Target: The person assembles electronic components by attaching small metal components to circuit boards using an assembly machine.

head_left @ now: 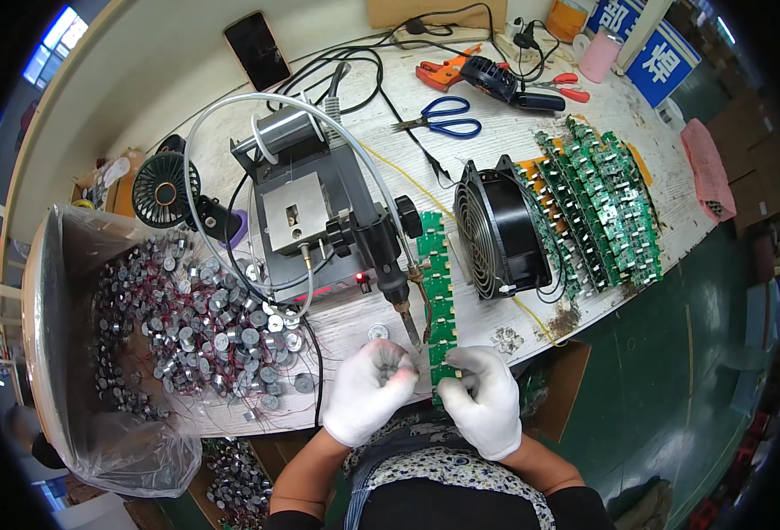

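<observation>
Now R hand [482, 402] touches green PCB strip [441, 309] nr surface [354, 329] front edge; L hand [369, 393] alongside – can't tell either grip.

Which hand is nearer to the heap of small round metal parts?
Left. The left hand is just right of the heap; the right hand is farther right, at the green circuit strip.

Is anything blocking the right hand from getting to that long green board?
Nothing visible: the right hand overlaps the near end of the green board. The soldering iron points down, left of the board.
</observation>
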A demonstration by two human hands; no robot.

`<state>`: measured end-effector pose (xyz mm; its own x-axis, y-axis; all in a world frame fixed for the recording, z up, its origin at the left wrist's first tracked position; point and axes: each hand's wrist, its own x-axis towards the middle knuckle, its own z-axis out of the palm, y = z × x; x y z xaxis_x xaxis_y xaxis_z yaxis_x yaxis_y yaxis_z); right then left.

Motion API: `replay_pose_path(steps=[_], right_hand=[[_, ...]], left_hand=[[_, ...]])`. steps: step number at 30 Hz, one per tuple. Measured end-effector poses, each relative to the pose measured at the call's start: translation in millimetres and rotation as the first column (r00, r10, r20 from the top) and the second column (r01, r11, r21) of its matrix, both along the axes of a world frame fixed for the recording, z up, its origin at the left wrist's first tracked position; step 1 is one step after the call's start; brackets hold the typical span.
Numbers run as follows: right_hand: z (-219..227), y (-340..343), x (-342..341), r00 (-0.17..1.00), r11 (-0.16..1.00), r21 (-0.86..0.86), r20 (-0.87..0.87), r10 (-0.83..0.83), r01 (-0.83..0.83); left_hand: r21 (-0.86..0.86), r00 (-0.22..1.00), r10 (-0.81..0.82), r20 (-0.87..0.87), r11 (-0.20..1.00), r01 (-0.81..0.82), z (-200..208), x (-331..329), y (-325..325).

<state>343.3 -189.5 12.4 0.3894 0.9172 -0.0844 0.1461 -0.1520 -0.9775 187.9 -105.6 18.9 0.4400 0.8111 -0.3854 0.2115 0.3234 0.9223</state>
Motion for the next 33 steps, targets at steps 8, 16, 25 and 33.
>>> replay_pose_path(steps=[8, 16, 25, 33], right_hand=[[-0.7, 13.2, 0.3, 0.996, 0.995, 0.082, 0.078, 0.052, -0.058], [-0.9, 18.5, -3.4, 0.996, 0.999, 0.040, -0.092, 0.004, -0.001], [-4.3, 25.2, -2.5, 0.987, 1.000, 0.031, -0.159, 0.008, -0.003], [-5.1, 30.5, -3.4, 0.985, 1.000, 0.016, -0.174, 0.011, -0.009]], left_hand=[[-0.197, 0.983, 0.032, 0.179, 0.980, 0.004, 1.0, 0.2, 3.8], [-0.289, 0.980, 0.040, 0.194, 0.957, 0.018, 9.4, 1.5, 10.8], [-0.276, 0.990, 0.012, 0.141, 0.961, 0.027, 16.5, 2.8, 20.2], [-0.273, 0.997, -0.032, 0.076, 0.960, 0.052, 17.7, 1.2, 26.4]])
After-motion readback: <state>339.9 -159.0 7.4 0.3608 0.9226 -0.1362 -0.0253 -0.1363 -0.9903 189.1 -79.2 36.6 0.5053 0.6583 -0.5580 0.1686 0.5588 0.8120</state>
